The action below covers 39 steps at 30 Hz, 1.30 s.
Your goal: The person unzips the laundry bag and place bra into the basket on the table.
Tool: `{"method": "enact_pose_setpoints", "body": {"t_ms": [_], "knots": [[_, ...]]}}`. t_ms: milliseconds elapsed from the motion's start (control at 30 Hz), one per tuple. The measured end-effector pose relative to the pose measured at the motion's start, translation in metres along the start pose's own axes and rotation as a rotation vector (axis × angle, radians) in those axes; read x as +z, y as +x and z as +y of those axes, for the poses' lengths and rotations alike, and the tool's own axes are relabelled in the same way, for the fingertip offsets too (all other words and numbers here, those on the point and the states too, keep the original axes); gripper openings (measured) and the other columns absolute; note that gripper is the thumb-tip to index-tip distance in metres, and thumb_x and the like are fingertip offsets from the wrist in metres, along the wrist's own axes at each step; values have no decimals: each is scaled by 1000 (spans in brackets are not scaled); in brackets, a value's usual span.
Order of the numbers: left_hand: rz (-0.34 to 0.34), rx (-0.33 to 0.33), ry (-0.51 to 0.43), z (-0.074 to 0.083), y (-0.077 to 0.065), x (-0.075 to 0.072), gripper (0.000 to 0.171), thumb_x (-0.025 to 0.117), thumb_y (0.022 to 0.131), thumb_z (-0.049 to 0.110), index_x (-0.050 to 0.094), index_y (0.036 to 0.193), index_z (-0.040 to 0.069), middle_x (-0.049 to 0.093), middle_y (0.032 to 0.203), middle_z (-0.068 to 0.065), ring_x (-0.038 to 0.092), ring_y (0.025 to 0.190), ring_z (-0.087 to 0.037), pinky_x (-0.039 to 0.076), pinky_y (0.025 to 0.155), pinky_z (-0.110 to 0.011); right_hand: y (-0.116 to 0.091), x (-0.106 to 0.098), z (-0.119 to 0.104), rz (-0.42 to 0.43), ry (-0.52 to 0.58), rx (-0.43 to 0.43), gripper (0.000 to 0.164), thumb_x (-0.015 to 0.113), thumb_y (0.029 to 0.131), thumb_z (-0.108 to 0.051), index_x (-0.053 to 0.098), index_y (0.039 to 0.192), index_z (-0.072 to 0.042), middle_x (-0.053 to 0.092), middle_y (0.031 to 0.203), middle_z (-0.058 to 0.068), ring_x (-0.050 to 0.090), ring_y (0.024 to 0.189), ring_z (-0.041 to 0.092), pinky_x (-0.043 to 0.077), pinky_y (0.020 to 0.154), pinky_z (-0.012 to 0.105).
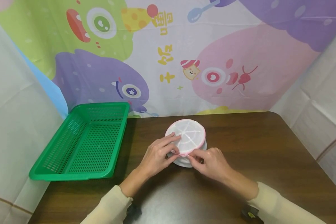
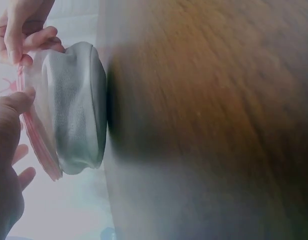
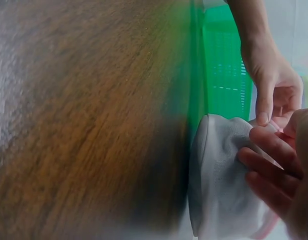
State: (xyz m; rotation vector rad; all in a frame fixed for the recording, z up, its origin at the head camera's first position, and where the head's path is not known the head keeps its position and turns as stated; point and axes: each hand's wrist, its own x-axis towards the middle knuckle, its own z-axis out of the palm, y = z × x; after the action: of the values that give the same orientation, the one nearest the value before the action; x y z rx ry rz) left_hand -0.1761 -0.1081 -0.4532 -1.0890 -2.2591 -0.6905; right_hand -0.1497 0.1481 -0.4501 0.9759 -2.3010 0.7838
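Note:
A round white mesh laundry bag (image 1: 189,132) with a pink zipper rim stands on the brown table, its lid uppermost. In the left wrist view the bag's soft side wall (image 2: 74,110) looks puffed and creased. My left hand (image 1: 160,153) pinches the pink rim at the front edge, its other fingers spread over the lid. Close beside it, my right hand (image 1: 212,161) pinches the same rim near the zipper, thumb against forefinger. In the right wrist view its curled fingers (image 3: 274,172) partly cover the bag. Whatever the bag contains is hidden.
A green plastic basket (image 1: 119,146) with slotted walls stands at the table's left side. Behind the brown table (image 1: 240,140) hangs a cartoon-printed cloth (image 1: 170,90). Dark objects lie near both sleeves at the front, too unclear to name.

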Motion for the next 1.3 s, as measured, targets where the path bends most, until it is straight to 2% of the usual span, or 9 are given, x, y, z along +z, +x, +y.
{"method": "enact_pose_setpoints", "body": {"t_ms": [300,733,1033,1300], "knots": [[-25,-17,-29,-1,-2,-1,20,97,89,13,78,94,13,80,144,-10,73,143,-34,62,115,-47,-2,1,2,26,-23,11,11,85,85,-8,81,84,-18,67,60,-12,50,55,-10,41,53,15],[-22,-44,-33,-3,-5,-5,22,98,88,12,76,93,15,80,143,-10,72,144,-35,63,113,-49,-3,-1,4,33,-27,15,12,84,85,-7,79,83,-18,65,58,-13,44,55,-11,37,53,13],[-31,-28,-12,2,-4,2,25,99,88,19,76,97,16,79,145,-9,73,144,-32,64,111,-46,0,2,-2,28,-12,-42,15,83,80,-5,75,78,-18,70,61,-12,52,53,-8,40,53,14],[-26,-8,-4,2,-3,1,21,97,89,14,76,95,16,80,145,-9,73,143,-33,64,110,-46,0,3,-3,13,-32,-35,12,82,80,-8,77,77,-19,72,62,-13,57,51,-2,38,53,14]]}}
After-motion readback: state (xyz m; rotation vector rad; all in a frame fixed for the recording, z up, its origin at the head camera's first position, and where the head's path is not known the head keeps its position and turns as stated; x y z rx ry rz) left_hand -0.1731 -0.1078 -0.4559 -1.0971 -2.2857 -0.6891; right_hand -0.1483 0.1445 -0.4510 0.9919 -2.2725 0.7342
